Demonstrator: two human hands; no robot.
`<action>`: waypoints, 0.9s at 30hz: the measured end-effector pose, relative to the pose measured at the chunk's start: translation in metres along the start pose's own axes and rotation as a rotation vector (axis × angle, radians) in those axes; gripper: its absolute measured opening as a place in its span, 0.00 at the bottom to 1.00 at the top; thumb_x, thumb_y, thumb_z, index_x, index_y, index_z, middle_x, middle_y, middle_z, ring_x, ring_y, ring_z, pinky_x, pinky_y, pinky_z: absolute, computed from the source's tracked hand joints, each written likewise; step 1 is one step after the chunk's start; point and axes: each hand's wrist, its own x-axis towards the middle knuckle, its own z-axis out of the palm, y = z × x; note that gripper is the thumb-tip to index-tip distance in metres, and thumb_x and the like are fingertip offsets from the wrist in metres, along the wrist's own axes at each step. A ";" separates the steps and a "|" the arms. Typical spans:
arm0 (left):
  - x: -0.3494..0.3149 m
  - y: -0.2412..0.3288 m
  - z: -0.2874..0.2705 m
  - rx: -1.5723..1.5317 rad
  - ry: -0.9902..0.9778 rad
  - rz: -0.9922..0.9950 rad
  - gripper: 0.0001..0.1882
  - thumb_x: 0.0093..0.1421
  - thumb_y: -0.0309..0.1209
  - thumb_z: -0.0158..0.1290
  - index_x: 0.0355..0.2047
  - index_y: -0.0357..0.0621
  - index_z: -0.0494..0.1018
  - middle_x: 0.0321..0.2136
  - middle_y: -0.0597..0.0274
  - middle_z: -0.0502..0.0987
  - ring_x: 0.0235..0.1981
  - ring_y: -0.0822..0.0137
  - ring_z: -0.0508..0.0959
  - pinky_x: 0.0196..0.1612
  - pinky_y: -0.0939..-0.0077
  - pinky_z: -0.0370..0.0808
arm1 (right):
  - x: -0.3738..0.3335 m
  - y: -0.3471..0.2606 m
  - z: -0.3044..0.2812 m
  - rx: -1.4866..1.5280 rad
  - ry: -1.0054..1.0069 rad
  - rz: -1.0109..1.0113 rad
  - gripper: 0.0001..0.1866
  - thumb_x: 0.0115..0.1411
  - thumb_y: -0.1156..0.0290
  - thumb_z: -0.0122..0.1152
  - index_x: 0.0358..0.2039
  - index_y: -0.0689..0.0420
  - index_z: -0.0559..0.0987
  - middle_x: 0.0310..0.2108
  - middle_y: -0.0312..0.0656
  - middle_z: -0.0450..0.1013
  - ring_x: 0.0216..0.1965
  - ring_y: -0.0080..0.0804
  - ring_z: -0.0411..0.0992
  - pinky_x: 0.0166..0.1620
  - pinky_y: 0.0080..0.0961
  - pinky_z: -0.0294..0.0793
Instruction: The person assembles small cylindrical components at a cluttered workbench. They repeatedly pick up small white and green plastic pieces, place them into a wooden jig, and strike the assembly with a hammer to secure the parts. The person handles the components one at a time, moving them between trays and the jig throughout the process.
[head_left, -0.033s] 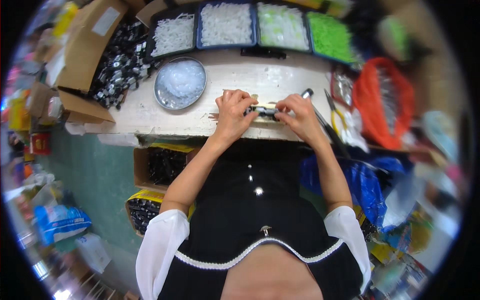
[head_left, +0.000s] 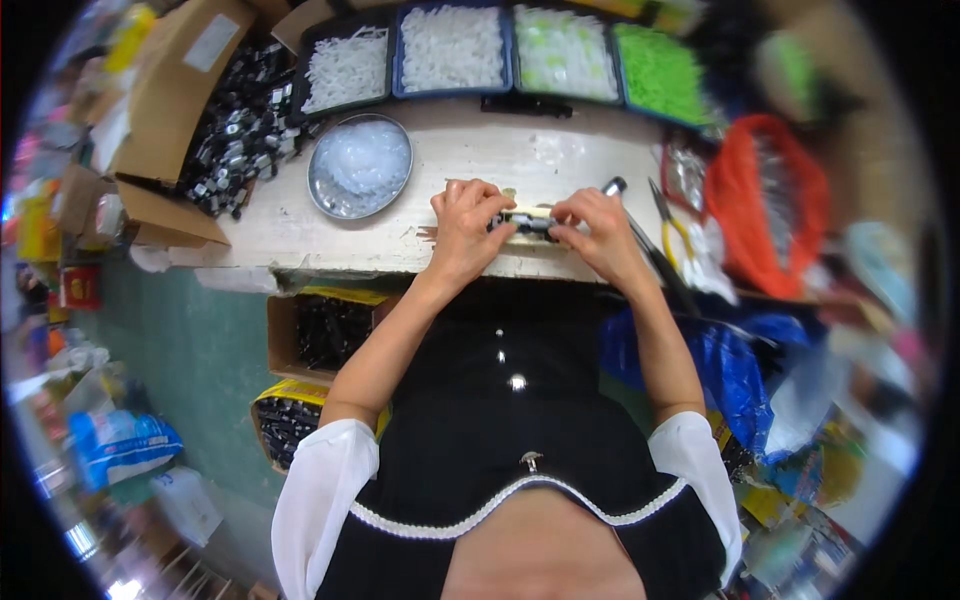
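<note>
My left hand (head_left: pixel 467 222) and my right hand (head_left: pixel 594 230) meet near the front of the worktable (head_left: pixel 455 130). Between their fingertips is a small black, partly shiny, elongated part (head_left: pixel 534 226), pinched at its left end by the left hand and at its right end by the right. Its exact kind is too small to make out. A pale yellowish strip (head_left: pixel 530 211) lies just behind it, partly covered by fingers. Beside the right hand, a black and silver cylindrical piece (head_left: pixel 614 186) sticks out beyond the fingers.
A round metal dish (head_left: pixel 350 214) of translucent pieces stands left. Behind are several trays (head_left: pixel 398 60) of white and green parts. Black parts (head_left: pixel 245 145) spill from a cardboard box (head_left: pixel 165 100). Right lie a yellow-handled tool (head_left: pixel 679 238) and a red bag (head_left: pixel 722 200). Boxes (head_left: pixel 284 340) stand below the table.
</note>
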 end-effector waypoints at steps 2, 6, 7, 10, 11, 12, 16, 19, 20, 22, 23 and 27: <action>0.000 -0.001 0.000 -0.004 -0.005 -0.007 0.14 0.39 0.28 0.61 0.30 0.49 0.76 0.33 0.68 0.72 0.39 0.64 0.67 0.42 0.67 0.57 | 0.002 0.001 -0.001 0.038 -0.022 -0.012 0.09 0.43 0.73 0.65 0.26 0.59 0.76 0.23 0.38 0.70 0.27 0.33 0.69 0.34 0.29 0.62; 0.000 0.000 0.000 -0.003 -0.024 -0.026 0.14 0.39 0.28 0.62 0.31 0.49 0.76 0.33 0.67 0.72 0.39 0.64 0.67 0.42 0.67 0.57 | 0.007 0.002 -0.003 0.141 -0.038 0.025 0.09 0.43 0.74 0.65 0.26 0.61 0.76 0.23 0.40 0.70 0.26 0.34 0.70 0.31 0.29 0.65; -0.001 -0.001 0.000 -0.004 -0.022 -0.022 0.14 0.39 0.28 0.62 0.31 0.49 0.76 0.33 0.67 0.72 0.39 0.64 0.67 0.42 0.68 0.57 | 0.008 0.003 -0.003 0.173 -0.039 0.041 0.09 0.43 0.75 0.65 0.26 0.61 0.76 0.22 0.41 0.70 0.26 0.34 0.70 0.31 0.29 0.65; -0.001 -0.001 0.001 -0.006 -0.014 -0.017 0.14 0.40 0.28 0.62 0.31 0.48 0.76 0.32 0.67 0.72 0.38 0.64 0.67 0.41 0.68 0.57 | 0.008 0.001 -0.001 0.178 -0.047 0.087 0.09 0.43 0.75 0.64 0.26 0.62 0.76 0.23 0.43 0.71 0.25 0.35 0.70 0.30 0.29 0.66; -0.001 -0.001 0.001 -0.008 -0.012 -0.018 0.14 0.40 0.28 0.62 0.31 0.48 0.76 0.32 0.67 0.72 0.38 0.64 0.67 0.41 0.68 0.57 | 0.008 0.001 -0.001 0.176 -0.039 0.081 0.09 0.43 0.76 0.64 0.26 0.62 0.76 0.23 0.43 0.71 0.25 0.35 0.70 0.29 0.29 0.67; -0.001 -0.001 0.001 -0.010 -0.010 -0.019 0.14 0.40 0.28 0.62 0.31 0.48 0.76 0.32 0.67 0.72 0.38 0.64 0.67 0.41 0.68 0.56 | 0.009 0.001 0.000 0.175 -0.030 0.076 0.09 0.43 0.76 0.64 0.26 0.62 0.76 0.23 0.43 0.71 0.24 0.35 0.70 0.29 0.29 0.68; -0.001 0.001 0.000 -0.015 -0.015 -0.032 0.14 0.40 0.28 0.62 0.30 0.48 0.76 0.32 0.67 0.72 0.38 0.64 0.67 0.41 0.68 0.56 | 0.007 -0.001 0.001 0.209 -0.031 0.161 0.09 0.43 0.77 0.64 0.27 0.63 0.77 0.24 0.44 0.72 0.25 0.36 0.71 0.30 0.28 0.70; -0.001 0.001 0.000 -0.019 -0.015 -0.037 0.13 0.39 0.28 0.62 0.29 0.48 0.76 0.31 0.68 0.72 0.38 0.64 0.67 0.41 0.68 0.56 | 0.006 -0.003 0.001 0.235 -0.045 0.234 0.09 0.43 0.77 0.64 0.28 0.63 0.77 0.25 0.45 0.72 0.26 0.36 0.72 0.30 0.28 0.70; -0.001 0.001 0.000 -0.022 -0.013 -0.034 0.12 0.39 0.28 0.62 0.28 0.48 0.76 0.31 0.68 0.72 0.38 0.64 0.67 0.41 0.68 0.56 | 0.006 -0.002 0.001 0.234 -0.043 0.227 0.09 0.43 0.77 0.64 0.28 0.63 0.77 0.25 0.45 0.72 0.26 0.36 0.72 0.30 0.28 0.70; -0.001 0.001 0.000 -0.022 -0.007 -0.026 0.11 0.39 0.27 0.62 0.26 0.49 0.76 0.30 0.68 0.72 0.37 0.65 0.66 0.41 0.68 0.56 | 0.006 0.000 0.002 0.234 -0.041 0.214 0.09 0.44 0.78 0.64 0.28 0.64 0.77 0.25 0.45 0.72 0.26 0.36 0.72 0.30 0.27 0.70; -0.002 0.001 0.001 -0.021 -0.002 -0.021 0.10 0.39 0.27 0.61 0.25 0.49 0.76 0.30 0.69 0.72 0.37 0.65 0.66 0.41 0.68 0.56 | 0.006 0.000 0.002 0.226 -0.047 0.201 0.09 0.43 0.78 0.64 0.28 0.63 0.77 0.25 0.44 0.72 0.26 0.37 0.71 0.30 0.28 0.70; -0.002 0.001 0.000 -0.002 0.019 0.053 0.07 0.39 0.26 0.61 0.22 0.51 0.76 0.29 0.70 0.72 0.37 0.65 0.67 0.40 0.68 0.56 | 0.004 0.001 0.001 0.084 -0.044 0.040 0.09 0.44 0.79 0.62 0.29 0.60 0.77 0.25 0.41 0.71 0.29 0.37 0.70 0.33 0.30 0.67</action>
